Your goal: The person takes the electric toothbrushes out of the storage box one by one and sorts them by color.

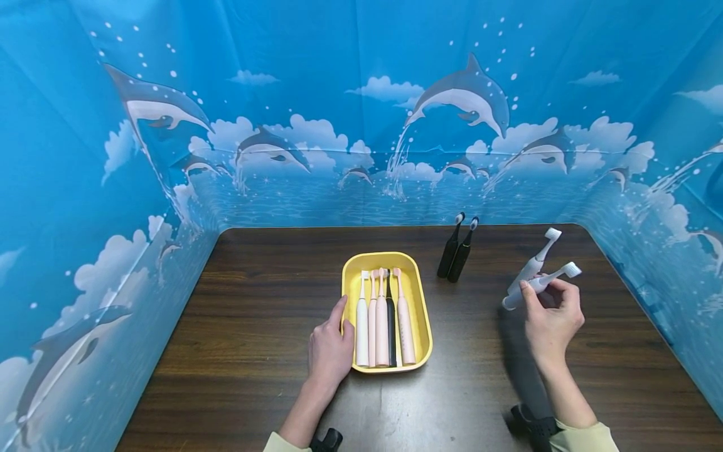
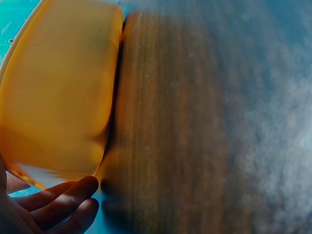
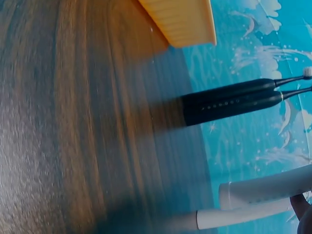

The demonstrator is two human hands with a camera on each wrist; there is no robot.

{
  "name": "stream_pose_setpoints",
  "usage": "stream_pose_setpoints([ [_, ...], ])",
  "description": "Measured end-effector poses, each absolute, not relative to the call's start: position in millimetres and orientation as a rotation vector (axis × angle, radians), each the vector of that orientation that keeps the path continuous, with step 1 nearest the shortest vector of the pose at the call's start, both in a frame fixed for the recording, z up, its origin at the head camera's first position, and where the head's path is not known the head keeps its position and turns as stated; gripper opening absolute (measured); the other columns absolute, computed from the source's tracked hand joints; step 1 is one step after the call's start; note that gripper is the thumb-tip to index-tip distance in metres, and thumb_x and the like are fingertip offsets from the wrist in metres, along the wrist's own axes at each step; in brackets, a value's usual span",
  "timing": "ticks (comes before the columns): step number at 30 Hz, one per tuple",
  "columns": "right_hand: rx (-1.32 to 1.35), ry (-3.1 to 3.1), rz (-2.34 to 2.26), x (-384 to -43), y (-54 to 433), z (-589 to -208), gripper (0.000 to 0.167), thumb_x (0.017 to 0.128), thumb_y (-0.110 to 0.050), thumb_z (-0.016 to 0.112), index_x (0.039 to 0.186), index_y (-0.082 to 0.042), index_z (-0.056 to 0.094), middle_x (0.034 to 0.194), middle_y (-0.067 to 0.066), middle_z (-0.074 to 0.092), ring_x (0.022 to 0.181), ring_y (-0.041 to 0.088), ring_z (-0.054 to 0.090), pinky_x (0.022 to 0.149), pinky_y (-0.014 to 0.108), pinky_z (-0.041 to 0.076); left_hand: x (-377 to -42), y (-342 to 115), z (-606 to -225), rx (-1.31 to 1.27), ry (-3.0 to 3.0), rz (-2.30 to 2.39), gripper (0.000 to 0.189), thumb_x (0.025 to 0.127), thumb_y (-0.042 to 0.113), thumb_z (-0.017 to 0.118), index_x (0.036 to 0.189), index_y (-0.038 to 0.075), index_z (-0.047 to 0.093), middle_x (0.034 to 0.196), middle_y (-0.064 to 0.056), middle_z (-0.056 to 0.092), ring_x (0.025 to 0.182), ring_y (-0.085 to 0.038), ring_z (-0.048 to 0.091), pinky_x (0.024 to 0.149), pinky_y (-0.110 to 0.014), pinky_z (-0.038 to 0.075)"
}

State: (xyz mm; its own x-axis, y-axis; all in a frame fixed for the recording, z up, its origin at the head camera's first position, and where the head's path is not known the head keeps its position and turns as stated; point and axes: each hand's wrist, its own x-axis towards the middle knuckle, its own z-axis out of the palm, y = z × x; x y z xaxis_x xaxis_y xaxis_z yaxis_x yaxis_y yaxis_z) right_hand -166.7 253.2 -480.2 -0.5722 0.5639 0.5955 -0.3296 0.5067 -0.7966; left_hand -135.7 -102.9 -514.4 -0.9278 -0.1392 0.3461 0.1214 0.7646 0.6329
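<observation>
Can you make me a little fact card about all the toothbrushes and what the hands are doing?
Left hand: touching the left side of the yellow tray
Right hand: pinching a white toothbrush
Just behind that one: another white toothbrush
In the tray: one white, three pink, one black, five altogether
Standing between tray and right hand: two black toothbrushes
Table: dark brown, wood-grained
Backdrop: blue, with dolphins
Toothbrush total: nine

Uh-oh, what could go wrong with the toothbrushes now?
The right grip tilts a white brush right by another white brush, so it might knock that one over.
Two black brushes stand upright close together; a bump could topple both.
The left grip touches the tray; a sudden push might make the brushes inside roll about.
</observation>
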Motion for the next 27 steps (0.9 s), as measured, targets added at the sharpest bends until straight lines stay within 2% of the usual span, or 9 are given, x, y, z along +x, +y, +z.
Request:
stream_pose_setpoints([
  [9,-0.294,-1.798,1.163,-172.8,264.3,-481.5,0.037,0.082,0.002,0.082,0.110,0.015,0.062,0.098,-0.024,0.059,0.089,-0.005,0.064,0.082,0.015,0.051,-136.0,-102.8,-514.8,0.018,-2.582,-0.949,0.045,0.094,0.008,0.061,0.139,0.011,0.064,0.081,-0.022,0.072,0.052,-0.022,0.052,0.049,-0.041,0.041],
  [16,-0.412,-1.850,1.139,-178.5,270.4,-487.6,0.036,0.084,0.003,0.080,0.110,0.016,0.061,0.096,-0.025,0.053,0.088,-0.008,0.058,0.083,0.014,0.050,-136.3,-102.9,-515.0,0.022,-2.592,-0.960,0.046,0.095,0.008,0.061,0.140,0.012,0.064,0.074,-0.019,0.070,0.051,-0.020,0.049,0.048,-0.039,0.040],
  [27,-0.424,-1.864,1.125,-182.8,272.9,-495.1,0.036,0.082,-0.004,0.084,0.107,0.012,0.062,0.093,-0.029,0.052,0.086,-0.009,0.058,0.080,0.013,0.049,-136.2,-103.0,-515.0,0.040,-2.607,-0.980,0.046,0.095,0.009,0.060,0.141,0.012,0.062,0.069,-0.016,0.066,0.047,-0.016,0.042,0.046,-0.034,0.033],
])
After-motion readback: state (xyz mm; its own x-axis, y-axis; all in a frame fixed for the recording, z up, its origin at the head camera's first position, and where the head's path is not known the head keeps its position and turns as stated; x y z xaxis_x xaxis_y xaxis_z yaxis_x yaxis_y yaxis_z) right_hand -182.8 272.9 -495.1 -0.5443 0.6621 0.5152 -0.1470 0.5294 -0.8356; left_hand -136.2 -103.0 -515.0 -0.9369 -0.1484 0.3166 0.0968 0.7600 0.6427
